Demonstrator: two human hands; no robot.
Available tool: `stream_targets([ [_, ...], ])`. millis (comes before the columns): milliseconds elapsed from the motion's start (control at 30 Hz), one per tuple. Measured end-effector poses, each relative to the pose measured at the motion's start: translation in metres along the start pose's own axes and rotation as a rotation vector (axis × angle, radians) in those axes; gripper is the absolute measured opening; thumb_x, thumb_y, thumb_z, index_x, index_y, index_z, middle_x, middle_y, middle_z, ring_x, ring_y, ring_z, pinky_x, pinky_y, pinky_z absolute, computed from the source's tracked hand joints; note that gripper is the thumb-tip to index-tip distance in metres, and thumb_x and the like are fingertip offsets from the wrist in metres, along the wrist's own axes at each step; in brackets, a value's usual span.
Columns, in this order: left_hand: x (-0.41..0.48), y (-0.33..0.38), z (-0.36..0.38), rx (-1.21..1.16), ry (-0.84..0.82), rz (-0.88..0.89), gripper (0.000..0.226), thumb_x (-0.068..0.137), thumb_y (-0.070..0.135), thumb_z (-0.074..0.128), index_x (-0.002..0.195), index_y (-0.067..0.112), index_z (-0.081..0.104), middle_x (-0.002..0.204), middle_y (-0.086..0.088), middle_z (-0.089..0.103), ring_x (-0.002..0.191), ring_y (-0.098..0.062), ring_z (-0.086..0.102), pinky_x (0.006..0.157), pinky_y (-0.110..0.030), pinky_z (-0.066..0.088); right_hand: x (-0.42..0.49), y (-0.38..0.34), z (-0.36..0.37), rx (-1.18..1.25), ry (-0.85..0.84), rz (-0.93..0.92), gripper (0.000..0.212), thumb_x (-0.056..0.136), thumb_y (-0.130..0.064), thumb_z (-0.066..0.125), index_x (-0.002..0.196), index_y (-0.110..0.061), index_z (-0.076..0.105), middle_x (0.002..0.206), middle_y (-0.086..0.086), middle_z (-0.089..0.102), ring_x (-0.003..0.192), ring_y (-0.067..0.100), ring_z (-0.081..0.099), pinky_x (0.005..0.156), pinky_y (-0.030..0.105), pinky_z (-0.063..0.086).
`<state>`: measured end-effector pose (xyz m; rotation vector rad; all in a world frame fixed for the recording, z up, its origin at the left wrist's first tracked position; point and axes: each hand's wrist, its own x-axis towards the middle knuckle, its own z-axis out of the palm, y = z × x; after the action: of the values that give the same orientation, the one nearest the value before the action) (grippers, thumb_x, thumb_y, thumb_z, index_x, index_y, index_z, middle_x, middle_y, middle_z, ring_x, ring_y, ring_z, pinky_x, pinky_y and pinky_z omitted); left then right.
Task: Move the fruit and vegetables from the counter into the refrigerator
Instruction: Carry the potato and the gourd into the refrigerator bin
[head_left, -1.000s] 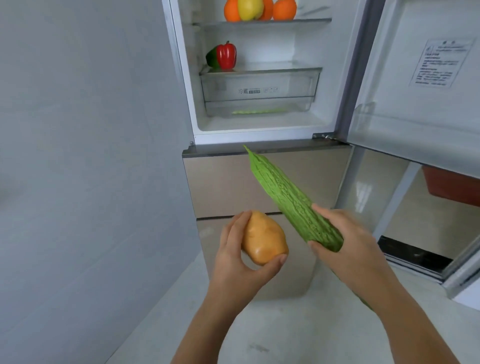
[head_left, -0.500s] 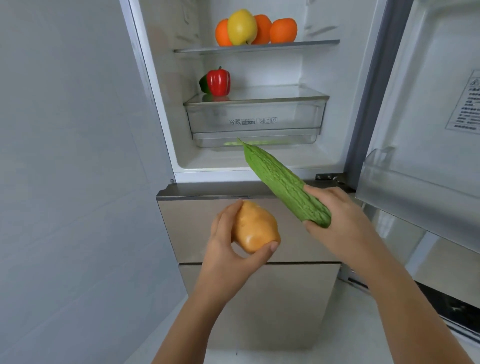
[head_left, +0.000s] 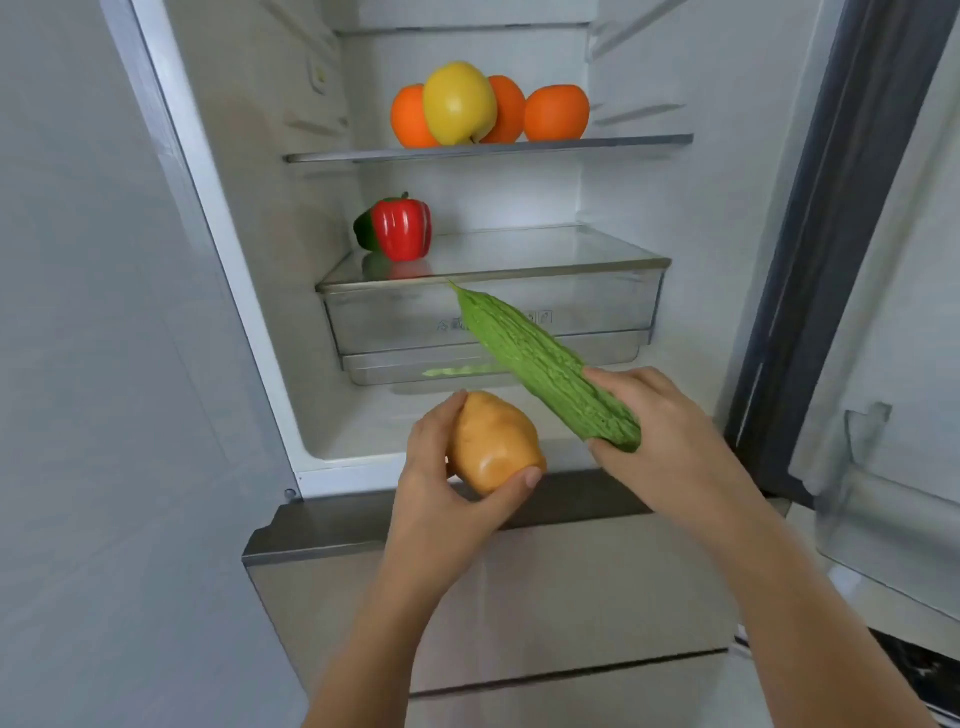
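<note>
Three oranges (head_left: 556, 112), one yellow apple (head_left: 457, 102), one red pepper (head_left: 402, 229), possibly one green pepper (head_left: 366, 232), one potato (head_left: 491, 441), one bitter gourd (head_left: 540, 364).

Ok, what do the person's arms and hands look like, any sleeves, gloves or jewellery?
Both arms are bare up to the frame's bottom edge: no sleeves show. The left hand and right hand wear no gloves, and no rings, watch or bracelet are visible. Fingernails look short and unpainted.

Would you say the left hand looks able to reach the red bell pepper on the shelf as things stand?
Probably not to grasp it: the way to the red bell pepper looks clear through the open door, but the left hand is already full with a potato.
</note>
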<state>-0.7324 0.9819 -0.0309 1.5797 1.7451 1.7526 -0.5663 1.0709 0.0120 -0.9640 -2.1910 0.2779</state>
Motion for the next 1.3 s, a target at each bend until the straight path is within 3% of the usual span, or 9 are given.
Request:
stream_targets([
  [233,0.117,-0.017,-0.018,0.055,-0.009,0.178,0.077,0.056,0.054,0.073,0.122,0.045,0.036,0.12,0.025,0.042,0.108,0.01,0.044,0.09,-0.013,0.042,0.092,-0.001,0.011,-0.202,0.102,-0.006,0.063,0.079,-0.014,0.065,0.136,-0.026,0.042,0.125,0.003,0.049,0.107,0.024,0.051,0.083,0.033,0.041],
  [433,0.186,-0.016,-0.021,0.04,-0.006,0.198,0.082,0.062,0.039,0.082,0.132,0.03,0.039,0.125,0.013,0.04,0.112,-0.004,0.044,0.094,-0.024,0.041,0.146,-0.001,0.009,-0.245,0.119,-0.01,0.064,0.077,-0.013,0.065,0.135,-0.027,0.043,0.123,0.002,0.049,0.107,0.022,0.052,0.083,0.036,0.044],
  [633,0.226,-0.02,-0.009,0.067,0.014,0.24,0.081,0.064,0.037,0.079,0.133,0.024,0.04,0.127,0.009,0.04,0.112,-0.006,0.042,0.096,-0.033,0.042,0.204,0.008,0.006,-0.386,0.0,-0.047,0.064,0.08,-0.017,0.063,0.138,-0.029,0.038,0.123,0.005,0.046,0.108,0.023,0.051,0.084,0.033,0.043],
  [833,0.254,-0.025,-0.001,0.174,0.002,0.245,0.084,0.064,0.04,0.078,0.135,0.026,0.037,0.133,0.008,0.04,0.106,0.003,0.034,0.087,-0.014,0.027,0.252,0.031,0.005,-0.328,-0.124,-0.102,0.063,0.079,-0.015,0.063,0.136,-0.029,0.041,0.115,0.006,0.047,0.101,0.023,0.052,0.083,0.032,0.043],
  [1000,0.276,-0.026,0.004,0.186,-0.01,0.23,0.079,0.064,0.038,0.079,0.132,0.025,0.041,0.126,0.008,0.043,0.107,-0.004,0.04,0.087,-0.018,0.032,0.282,0.051,0.004,-0.297,-0.247,-0.155,0.062,0.079,-0.015,0.064,0.135,-0.03,0.042,0.113,0.001,0.047,0.102,0.018,0.051,0.084,0.028,0.041],
  [1133,0.292,-0.028,0.011,0.199,-0.051,0.202,0.077,0.063,0.037,0.081,0.129,0.027,0.043,0.121,0.007,0.044,0.11,-0.009,0.045,0.091,-0.023,0.037,0.301,0.065,0.007,-0.224,-0.272,-0.161,0.064,0.078,-0.015,0.065,0.135,-0.031,0.042,0.118,0.001,0.049,0.105,0.018,0.051,0.092,0.034,0.042],
  [1300,0.311,-0.032,0.013,0.222,-0.196,0.152,0.081,0.059,0.039,0.083,0.129,0.027,0.044,0.124,0.004,0.048,0.112,-0.012,0.048,0.098,-0.031,0.041,0.324,0.083,0.015,-0.173,-0.288,-0.124,0.064,0.077,-0.015,0.067,0.134,-0.03,0.044,0.122,0.0,0.048,0.109,0.017,0.049,0.096,0.034,0.041],
])
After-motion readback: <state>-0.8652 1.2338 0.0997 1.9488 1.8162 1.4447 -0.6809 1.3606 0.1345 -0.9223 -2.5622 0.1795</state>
